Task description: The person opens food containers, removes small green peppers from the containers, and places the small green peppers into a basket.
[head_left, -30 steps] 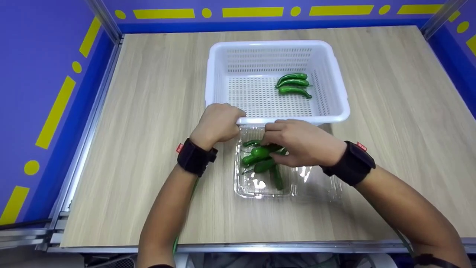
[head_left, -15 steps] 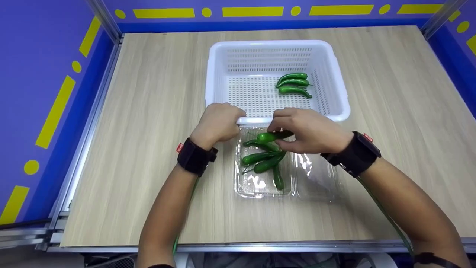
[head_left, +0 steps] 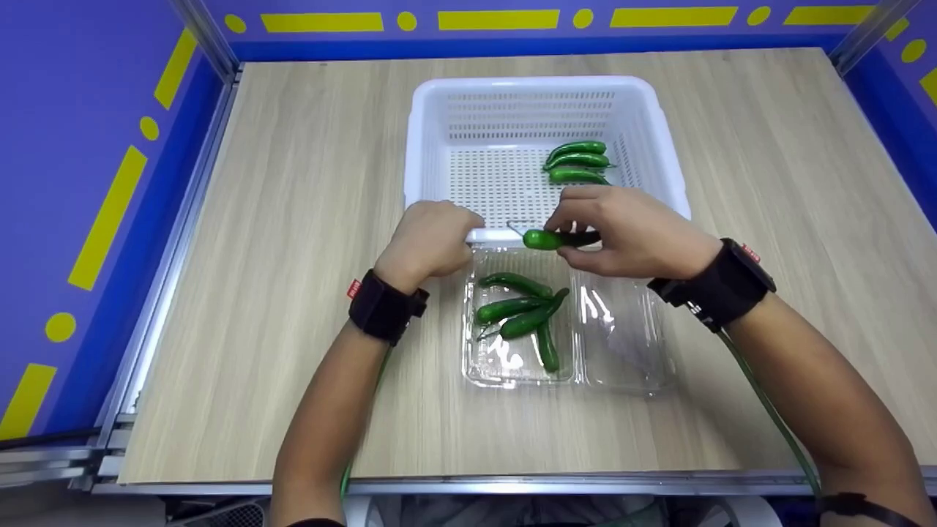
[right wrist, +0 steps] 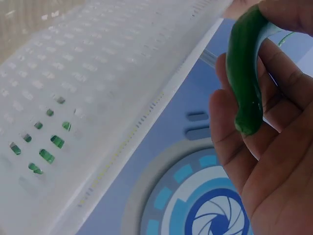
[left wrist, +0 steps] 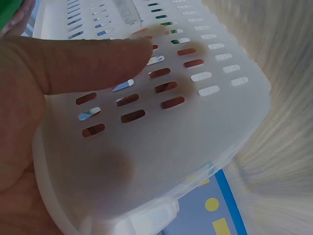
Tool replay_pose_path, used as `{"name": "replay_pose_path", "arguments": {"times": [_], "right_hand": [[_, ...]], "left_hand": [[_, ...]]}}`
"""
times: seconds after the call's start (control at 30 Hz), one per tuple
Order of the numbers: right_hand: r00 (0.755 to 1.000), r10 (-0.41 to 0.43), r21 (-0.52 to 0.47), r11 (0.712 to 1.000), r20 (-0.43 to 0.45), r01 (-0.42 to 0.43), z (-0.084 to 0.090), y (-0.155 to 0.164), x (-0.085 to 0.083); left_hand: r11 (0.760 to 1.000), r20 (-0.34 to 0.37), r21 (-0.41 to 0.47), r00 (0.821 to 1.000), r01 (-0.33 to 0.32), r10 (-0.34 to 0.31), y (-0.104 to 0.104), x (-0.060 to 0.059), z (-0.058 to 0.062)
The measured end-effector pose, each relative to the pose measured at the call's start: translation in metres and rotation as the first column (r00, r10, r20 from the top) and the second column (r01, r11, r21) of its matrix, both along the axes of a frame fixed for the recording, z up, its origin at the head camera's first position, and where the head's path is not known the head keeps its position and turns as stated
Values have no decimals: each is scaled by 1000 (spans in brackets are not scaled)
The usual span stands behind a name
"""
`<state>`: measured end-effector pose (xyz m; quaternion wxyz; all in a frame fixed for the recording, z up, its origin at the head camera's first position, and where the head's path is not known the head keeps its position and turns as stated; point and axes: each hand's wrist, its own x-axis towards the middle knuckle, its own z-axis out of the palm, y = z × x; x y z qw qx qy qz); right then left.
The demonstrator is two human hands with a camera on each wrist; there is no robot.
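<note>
My left hand point(head_left: 433, 240) grips the near rim of the white perforated basket point(head_left: 542, 85); in the left wrist view its thumb point(left wrist: 98, 66) lies along the outer wall. With thumb and fingers my right hand point(head_left: 633, 230) pinches a green chili pepper point(head_left: 542, 239) just over that near rim. The right wrist view shows the held pepper's curved body, with the fingers behind it. Inside the basket, toward the right, lie three green peppers point(head_left: 578, 159), partly behind the right hand. Several more green peppers point(head_left: 528, 322) lie in the left half of the clear plastic clamshell box point(head_left: 483, 375).
The clamshell's other half point(head_left: 622, 351) lies flat on the wooden table point(head_left: 315, 183), right of the peppers. Blue panels point(head_left: 95, 110) with yellow marks bound the table at the back and sides. A metal edge point(head_left: 454, 486) runs along the front.
My right hand has lifted one pepper out of the clamshell and carried it away from me, up to the basket's near rim. The left hand has stayed on the rim.
</note>
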<state>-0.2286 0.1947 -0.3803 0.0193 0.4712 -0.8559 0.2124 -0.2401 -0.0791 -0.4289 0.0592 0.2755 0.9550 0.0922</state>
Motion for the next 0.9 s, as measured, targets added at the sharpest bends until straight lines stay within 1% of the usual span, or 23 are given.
{"name": "replay_pose_path", "arguments": {"times": [0.17,0.43,0.73,0.9], "right_hand": [[1000,-29,5,1000,-6,29,3,5,-6],[995,-97,34,995,39,96,5,14,-21],[979,-190,61,981,79,185,3,26,-42],[974,-213,75,975,81,207,2,30,-50]], "left_hand": [[1000,0,7,1000,5,-5,0,0,0],[1000,2,-7,1000,0,0,1,0,1],[1000,8,-15,1000,-1,1,1,1,2],[1000,15,-15,1000,-2,2,1,0,2]]}}
